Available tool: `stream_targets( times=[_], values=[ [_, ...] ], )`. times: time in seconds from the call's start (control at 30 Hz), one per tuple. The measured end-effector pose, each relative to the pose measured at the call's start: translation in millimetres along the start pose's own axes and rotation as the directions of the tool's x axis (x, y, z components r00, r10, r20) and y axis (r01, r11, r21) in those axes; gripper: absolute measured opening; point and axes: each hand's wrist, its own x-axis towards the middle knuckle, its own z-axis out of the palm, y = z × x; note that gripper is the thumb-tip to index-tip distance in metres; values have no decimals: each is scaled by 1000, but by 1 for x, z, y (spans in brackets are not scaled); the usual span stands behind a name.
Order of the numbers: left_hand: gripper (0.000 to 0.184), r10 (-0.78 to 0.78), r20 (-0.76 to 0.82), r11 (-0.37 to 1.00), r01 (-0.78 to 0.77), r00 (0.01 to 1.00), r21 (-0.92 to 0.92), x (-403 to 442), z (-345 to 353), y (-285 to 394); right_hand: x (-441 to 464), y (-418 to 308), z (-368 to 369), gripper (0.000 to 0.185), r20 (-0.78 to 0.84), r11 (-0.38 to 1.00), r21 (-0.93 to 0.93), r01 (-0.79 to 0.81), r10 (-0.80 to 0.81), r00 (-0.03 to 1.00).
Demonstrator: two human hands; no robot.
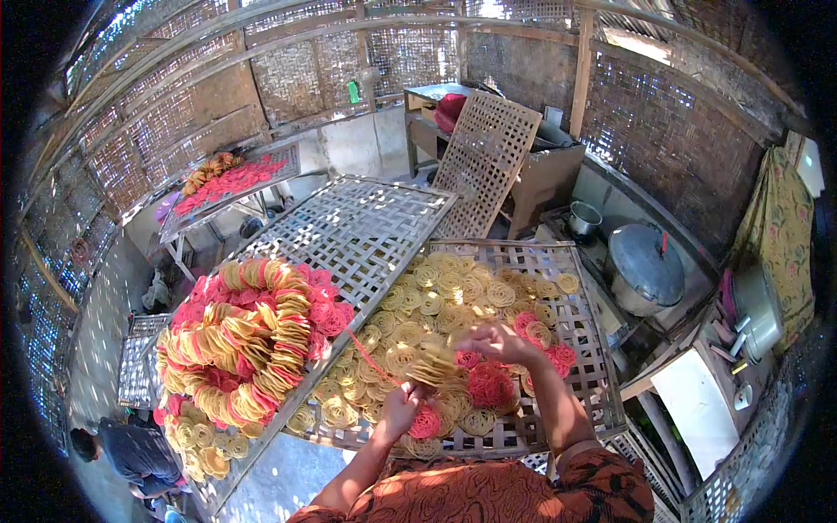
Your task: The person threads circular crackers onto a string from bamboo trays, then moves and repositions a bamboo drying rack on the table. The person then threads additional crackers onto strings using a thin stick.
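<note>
Clock = frame, 12 at top. Handling first, L to R.

Garlands, 8 o'clock: probably floppy overall, brittle per disc; scoop from below with 2 hands.
Red strip, 7 o'clock, leads to the left hand: looks thin, bendy.
Left hand, 6 o'clock: fingers curled closed, seemingly on the lower edge of the yellow stack.
Yellow stack, 6 o'clock, above the tray: should be light, stiff, dry, more grippy than slippery. Hold across several rims, soft squeeze; edges likely chip.
Right hand, between 4 and 5: fingers partly bent, just beside the stack; blurred, can't tell if it has a disc.
Red discs, 5 o'clock: openwork, likely fragile; lift by the rim.

Hidden, L to R: face of the person at 8, garland undersides, strip's end, left fingertips, tray's near edge behind forearms.
</note>
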Motion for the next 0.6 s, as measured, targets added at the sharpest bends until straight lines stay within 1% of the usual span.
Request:
stream_targets(
  times=[0.03,0.07,0.1,0.13,0.17,0.23,0.3,0.33,0.43,0.53,0.6],
  values=[
    [23,17,-42,999,-19,999,-47,-2,1,2,7,-6,2,27,80,1000,-6,-17,18,997],
    [23,15,-33,996,-17,999,-84,-2,0,-1,25,10,10,31,59,952,-185,-243,257,965],
    [23,12,-22,992,-14,1000,-122,-2,-2,-7,30,23,22,31,-56,887,-420,-191,184,981],
    [23,11,-10,987,-12,1000,-159,-2,-2,-9,32,31,34,31,-151,759,-632,-159,81,985],
    [23,-5,-1,996,5,1000,-89,-4,-3,-4,35,41,43,30,-215,576,-804,-148,-49,975],
    [23,-36,4,998,36,999,53,-8,-5,9,41,55,46,28,-67,572,-818,-61,11,998],
    [22,24,-10,998,-24,1000,57,-2,-7,-14,51,52,38,27,82,497,-867,-24,191,978],
    [22,51,-13,997,-50,999,57,0,-7,-27,49,45,32,22,9,549,-830,-100,192,981],
    [22,61,-53,975,-48,997,215,-2,-6,-17,39,50,27,17,-61,639,-769,-34,-20,998],
    [23,-15,-24,996,17,1000,89,-3,-4,1,41,48,31,16,96,581,-803,131,-91,991],
    [23,-30,-4,999,30,1000,41,-1,-5,-1,41,41,29,16,-8,649,-759,56,-96,995]
  ],
)
